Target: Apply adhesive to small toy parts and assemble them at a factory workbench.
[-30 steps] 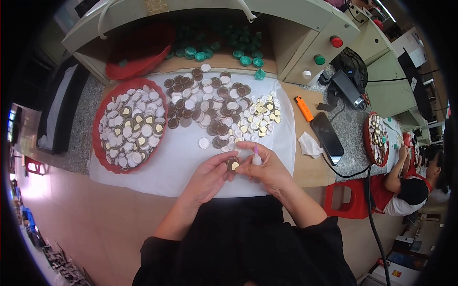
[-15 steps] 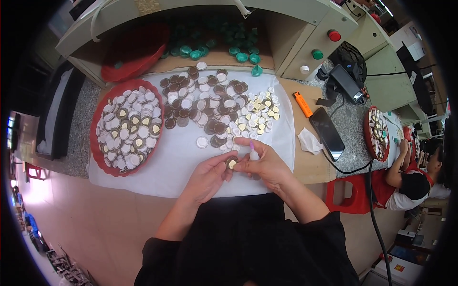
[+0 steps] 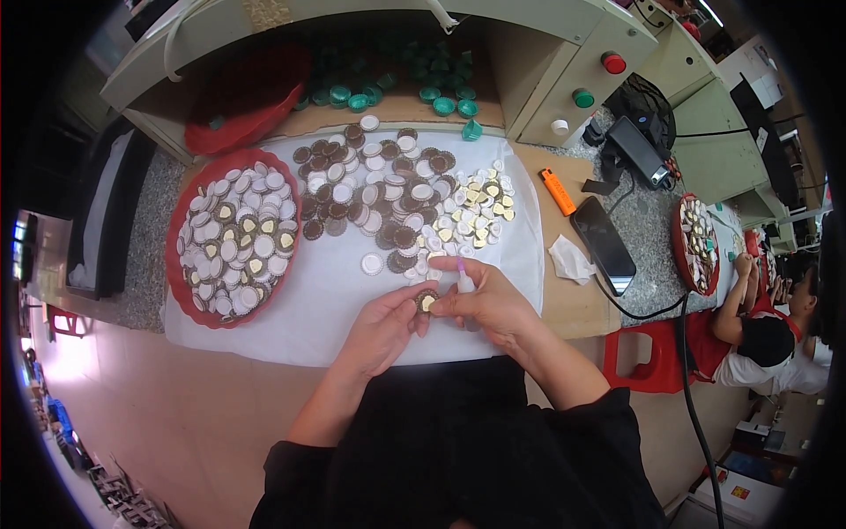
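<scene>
Between the fingertips of my left hand [image 3: 377,330] is a brown disc [image 3: 426,301] with a scalloped edge and a small pale-gold piece at its centre. My right hand [image 3: 493,307] is closed around a small white squeeze bottle [image 3: 465,283] with a purple tip, its thumb and fingertips against the disc's right side. Just beyond my hands, loose brown and white scalloped discs [image 3: 388,194] lie heaped on white sheeting [image 3: 335,291]. Small gold and white pieces [image 3: 480,207] are spread to their right.
At left stands a red basin [image 3: 174,238] full of finished-looking discs. An orange lighter or cutter [image 3: 557,192], a crumpled tissue [image 3: 573,261] and a black phone [image 3: 604,245] lie right. Green cups [image 3: 443,106] sit in the machine's recess. A co-worker [image 3: 762,331] sits far right.
Hardly anything differs: both hands keep the disc and the bottle in almost the same place. The whole view has shifted very slightly.
</scene>
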The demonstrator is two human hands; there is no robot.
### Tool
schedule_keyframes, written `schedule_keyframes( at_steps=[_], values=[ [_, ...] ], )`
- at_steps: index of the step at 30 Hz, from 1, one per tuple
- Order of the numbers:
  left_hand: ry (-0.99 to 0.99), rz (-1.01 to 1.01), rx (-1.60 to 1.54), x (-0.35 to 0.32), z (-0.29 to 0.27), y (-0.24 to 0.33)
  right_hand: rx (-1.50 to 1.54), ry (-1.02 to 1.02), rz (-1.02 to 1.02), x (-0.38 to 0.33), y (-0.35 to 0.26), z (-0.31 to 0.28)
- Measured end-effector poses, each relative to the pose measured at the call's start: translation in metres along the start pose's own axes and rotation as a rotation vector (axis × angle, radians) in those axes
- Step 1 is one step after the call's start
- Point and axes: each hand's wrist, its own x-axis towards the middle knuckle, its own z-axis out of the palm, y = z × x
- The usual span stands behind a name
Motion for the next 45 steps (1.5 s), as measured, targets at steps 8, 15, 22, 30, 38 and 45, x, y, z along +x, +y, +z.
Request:
schedule_keyframes(
  at_steps=[8,15,22,30,38,45],
  values=[
    [0.045,0.117,0.195,-0.002,0.004,-0.004,-0.007,-0.026,-0.033,0.004,0.004,-0.001],
    [0.189,0.162,0.270,-0.001,0.016,-0.005,-0.138,-0.010,-0.119,0.006,0.012,-0.003],
    [0.246,0.162,0.247,-0.001,0.016,-0.009,-0.146,0.016,-0.302,0.002,0.018,0.003],
    [0.276,0.113,0.128,0.000,0.020,-0.004,-0.203,0.035,-0.268,-0.004,0.017,-0.001],
    [0.299,0.060,0.095,0.003,0.017,-0.002,-0.069,0.050,-0.201,0.002,0.021,-0.004],
    [0.291,0.087,0.175,0.009,0.022,-0.005,-0.150,0.020,-0.251,-0.001,0.022,-0.005]
  ],
)
